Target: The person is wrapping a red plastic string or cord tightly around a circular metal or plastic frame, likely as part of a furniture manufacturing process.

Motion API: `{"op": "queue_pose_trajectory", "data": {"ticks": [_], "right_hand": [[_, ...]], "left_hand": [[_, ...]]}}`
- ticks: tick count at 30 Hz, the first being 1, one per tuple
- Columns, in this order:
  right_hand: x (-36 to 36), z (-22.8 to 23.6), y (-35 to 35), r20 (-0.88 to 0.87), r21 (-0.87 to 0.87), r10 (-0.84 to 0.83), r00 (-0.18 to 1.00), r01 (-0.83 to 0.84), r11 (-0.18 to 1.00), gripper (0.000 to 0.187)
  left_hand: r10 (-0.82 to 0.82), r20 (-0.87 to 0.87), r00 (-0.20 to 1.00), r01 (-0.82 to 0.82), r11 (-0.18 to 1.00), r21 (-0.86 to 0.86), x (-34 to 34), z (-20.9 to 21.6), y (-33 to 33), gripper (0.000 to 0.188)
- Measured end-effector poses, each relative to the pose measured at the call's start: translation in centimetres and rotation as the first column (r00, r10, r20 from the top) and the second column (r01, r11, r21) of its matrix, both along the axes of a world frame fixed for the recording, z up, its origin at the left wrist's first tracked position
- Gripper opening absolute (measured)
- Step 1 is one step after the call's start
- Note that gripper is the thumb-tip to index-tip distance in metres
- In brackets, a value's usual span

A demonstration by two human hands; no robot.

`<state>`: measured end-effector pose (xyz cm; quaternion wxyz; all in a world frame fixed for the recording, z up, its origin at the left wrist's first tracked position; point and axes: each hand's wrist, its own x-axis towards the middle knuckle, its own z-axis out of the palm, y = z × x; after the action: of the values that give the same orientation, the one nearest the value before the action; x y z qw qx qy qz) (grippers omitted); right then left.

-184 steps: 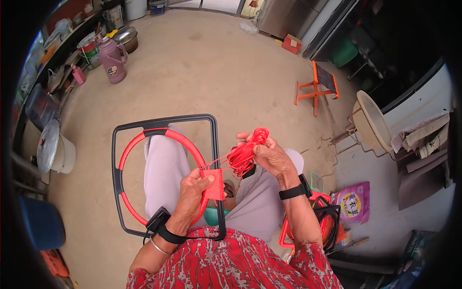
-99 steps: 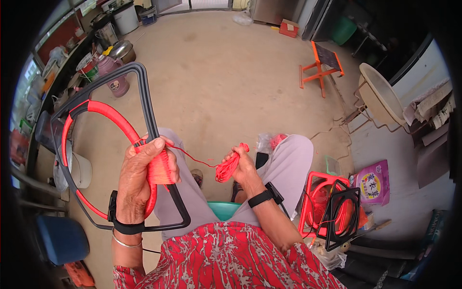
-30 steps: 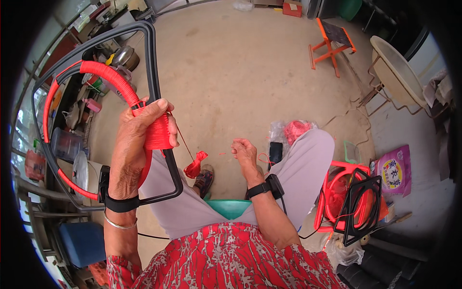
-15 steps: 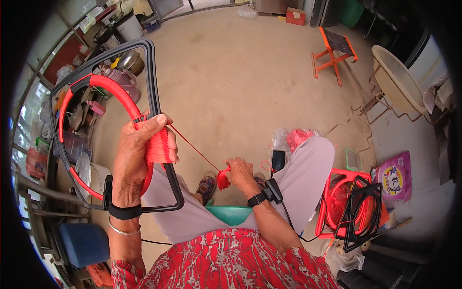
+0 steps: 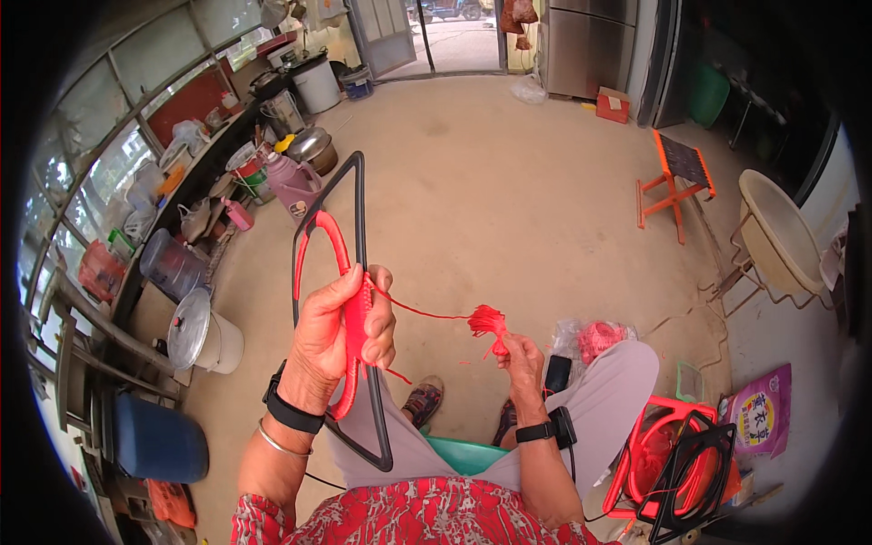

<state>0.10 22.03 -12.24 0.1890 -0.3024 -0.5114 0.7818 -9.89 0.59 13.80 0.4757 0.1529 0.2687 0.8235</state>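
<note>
My left hand [image 5: 320, 331] is closed round a black frame [image 5: 361, 204] with rounded corners, gripping it where red cord is wound thickly. The frame is turned nearly edge-on, and a curved inner piece wrapped in red [image 5: 332, 238] shows beside its bars. From the grip a single red strand [image 5: 422, 313] runs right to a looped bundle of red cord [image 5: 487, 321]. The fingers of my right hand [image 5: 522, 363] pinch the lower end of that bundle, in front of my right knee. A short loose red end hangs below my left hand.
By my right knee lie a dark phone-like object [image 5: 558, 372] and pink-red cord in clear plastic [image 5: 599, 340]. More red and black frames [image 5: 681, 463] stand at lower right. A green basin [image 5: 468, 456] sits between my legs. A folding stool [image 5: 677, 177] stands far right; a lidded bucket [image 5: 218, 341] stands left.
The frame has turned from face-on to nearly edge-on in my left hand. My right hand has moved right with the cord bundle, now held upward. The view has tilted up, showing the doorway.
</note>
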Motion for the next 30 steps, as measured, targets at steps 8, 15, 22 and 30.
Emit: {"op": "queue_pose_trajectory", "data": {"ticks": [8,15,22,30], "right_hand": [[0.2,3.9,2.4,-0.421,-0.47,-0.338,0.842,0.117,0.875,0.018],[0.9,5.8,2.9,-0.519,-0.418,-0.325,0.791,0.096,0.903,0.02],[3.4,9.8,5.6,-0.621,-0.262,-0.348,0.703,0.232,0.937,0.021],[7.9,17.4,6.5,-0.714,-0.069,-0.339,0.612,0.421,0.905,0.029]], "left_hand": [[-0.061,-0.003,0.998,0.061,0.983,0.175,1.0,0.0,-2.6,0.032],[-0.091,-0.012,0.996,0.092,0.968,0.232,2.1,0.2,-4.1,0.032],[-0.108,0.019,0.994,0.098,0.948,0.303,2.7,-0.1,-5.5,0.03],[-0.024,0.034,0.999,0.012,0.95,0.312,2.9,-1.4,-8.3,0.032]]}}
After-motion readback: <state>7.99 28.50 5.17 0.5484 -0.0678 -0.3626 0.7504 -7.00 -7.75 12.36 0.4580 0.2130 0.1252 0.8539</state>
